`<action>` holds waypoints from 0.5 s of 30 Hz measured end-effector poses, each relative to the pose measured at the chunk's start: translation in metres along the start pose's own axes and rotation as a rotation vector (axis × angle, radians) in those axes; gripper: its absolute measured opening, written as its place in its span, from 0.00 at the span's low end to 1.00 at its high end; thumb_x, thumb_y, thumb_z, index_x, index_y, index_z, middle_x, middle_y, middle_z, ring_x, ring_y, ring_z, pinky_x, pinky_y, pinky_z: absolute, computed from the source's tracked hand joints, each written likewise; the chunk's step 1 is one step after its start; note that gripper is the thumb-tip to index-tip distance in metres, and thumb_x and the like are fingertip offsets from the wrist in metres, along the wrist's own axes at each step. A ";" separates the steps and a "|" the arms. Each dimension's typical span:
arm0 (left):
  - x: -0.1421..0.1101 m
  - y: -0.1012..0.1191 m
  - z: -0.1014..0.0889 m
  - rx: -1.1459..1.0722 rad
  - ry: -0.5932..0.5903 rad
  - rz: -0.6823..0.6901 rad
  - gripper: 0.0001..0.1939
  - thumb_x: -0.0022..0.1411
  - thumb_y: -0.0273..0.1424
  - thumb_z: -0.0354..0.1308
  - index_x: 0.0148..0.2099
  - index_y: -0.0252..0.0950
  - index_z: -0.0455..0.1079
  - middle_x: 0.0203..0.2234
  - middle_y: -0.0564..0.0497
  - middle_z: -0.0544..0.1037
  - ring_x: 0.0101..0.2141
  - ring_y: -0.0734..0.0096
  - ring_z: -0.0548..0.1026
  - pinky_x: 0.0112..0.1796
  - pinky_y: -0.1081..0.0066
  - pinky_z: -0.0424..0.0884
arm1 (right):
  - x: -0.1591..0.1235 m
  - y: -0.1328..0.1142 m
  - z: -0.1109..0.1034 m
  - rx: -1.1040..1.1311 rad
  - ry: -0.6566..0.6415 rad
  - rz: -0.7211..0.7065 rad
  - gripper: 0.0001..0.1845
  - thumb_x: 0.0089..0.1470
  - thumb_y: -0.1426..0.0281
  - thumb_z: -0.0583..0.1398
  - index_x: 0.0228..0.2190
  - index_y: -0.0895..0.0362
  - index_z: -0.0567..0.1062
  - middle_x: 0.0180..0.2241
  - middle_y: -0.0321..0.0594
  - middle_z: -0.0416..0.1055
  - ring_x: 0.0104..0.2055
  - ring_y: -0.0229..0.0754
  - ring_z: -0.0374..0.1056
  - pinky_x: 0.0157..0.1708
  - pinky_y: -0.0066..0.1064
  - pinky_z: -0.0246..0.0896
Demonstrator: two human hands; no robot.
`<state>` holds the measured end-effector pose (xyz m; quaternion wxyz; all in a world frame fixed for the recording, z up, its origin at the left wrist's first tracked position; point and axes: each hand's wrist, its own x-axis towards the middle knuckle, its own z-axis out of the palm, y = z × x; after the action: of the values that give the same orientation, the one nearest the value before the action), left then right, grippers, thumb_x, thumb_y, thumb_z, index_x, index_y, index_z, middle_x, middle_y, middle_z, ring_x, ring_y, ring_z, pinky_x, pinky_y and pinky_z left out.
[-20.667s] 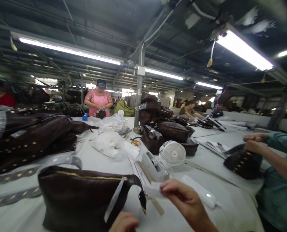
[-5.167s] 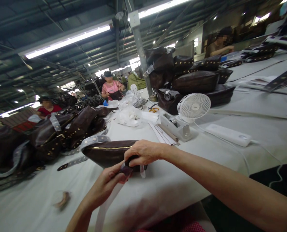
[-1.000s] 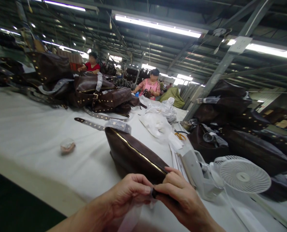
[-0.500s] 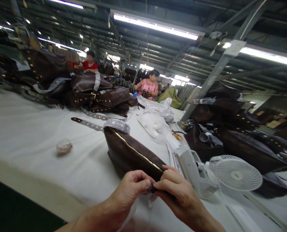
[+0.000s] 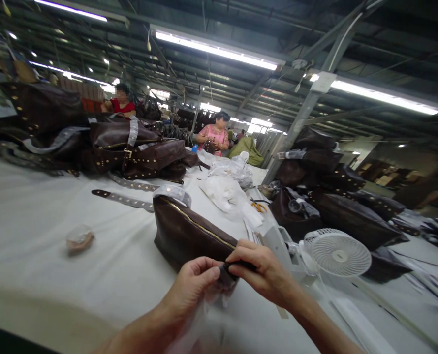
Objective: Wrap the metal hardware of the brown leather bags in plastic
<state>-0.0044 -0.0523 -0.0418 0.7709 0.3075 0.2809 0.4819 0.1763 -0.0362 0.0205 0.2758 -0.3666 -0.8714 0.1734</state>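
A dark brown leather bag (image 5: 187, 233) with a gold zipper along its top lies on the white table. My right hand (image 5: 261, 268) is closed on the near end of the bag, fingers over the edge close to the zipper's end. My left hand (image 5: 195, 285) pinches a dark piece at that same end, right beside my right fingertips. Clear plastic film (image 5: 200, 314), blurred, hangs below the left fingers. What exactly lies between the fingertips is mostly hidden. A studded strap (image 5: 125, 199) with plastic wrap extends behind the bag.
A white fan (image 5: 337, 253) stands to the right. Orange-handled scissors (image 5: 259, 206) and crumpled plastic bags (image 5: 224, 189) lie beyond. A clear roll of tape (image 5: 79, 240) sits at left. Brown bags are piled at left (image 5: 145, 157) and right (image 5: 352, 216). Two people work farther back.
The view has shifted, so the surroundings sit farther left. My hands stay together at the bag's near end, and more of the dark piece and plastic shows between them.
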 end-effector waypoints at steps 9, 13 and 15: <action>0.011 -0.001 0.007 0.204 0.079 0.085 0.19 0.41 0.42 0.71 0.27 0.31 0.72 0.18 0.49 0.77 0.20 0.70 0.73 0.26 0.69 0.68 | 0.005 0.004 -0.002 0.040 -0.032 0.007 0.05 0.55 0.75 0.61 0.29 0.58 0.77 0.28 0.36 0.68 0.31 0.35 0.65 0.30 0.24 0.56; 0.014 -0.006 0.006 0.162 0.029 0.017 0.20 0.41 0.41 0.71 0.29 0.29 0.74 0.19 0.48 0.77 0.19 0.69 0.72 0.26 0.68 0.69 | 0.007 0.008 -0.006 0.062 -0.086 0.003 0.06 0.54 0.76 0.60 0.28 0.58 0.78 0.27 0.36 0.68 0.29 0.33 0.65 0.29 0.23 0.56; 0.015 -0.008 0.006 0.113 0.000 -0.016 0.21 0.41 0.41 0.71 0.31 0.27 0.75 0.20 0.47 0.78 0.20 0.70 0.72 0.25 0.68 0.69 | 0.009 0.010 -0.007 0.080 -0.113 0.008 0.07 0.54 0.76 0.60 0.28 0.58 0.78 0.27 0.35 0.69 0.28 0.33 0.65 0.29 0.23 0.56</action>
<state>0.0105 -0.0424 -0.0456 0.7562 0.3483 0.3099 0.4591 0.1808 -0.0219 0.0237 0.2399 -0.3485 -0.8765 0.2296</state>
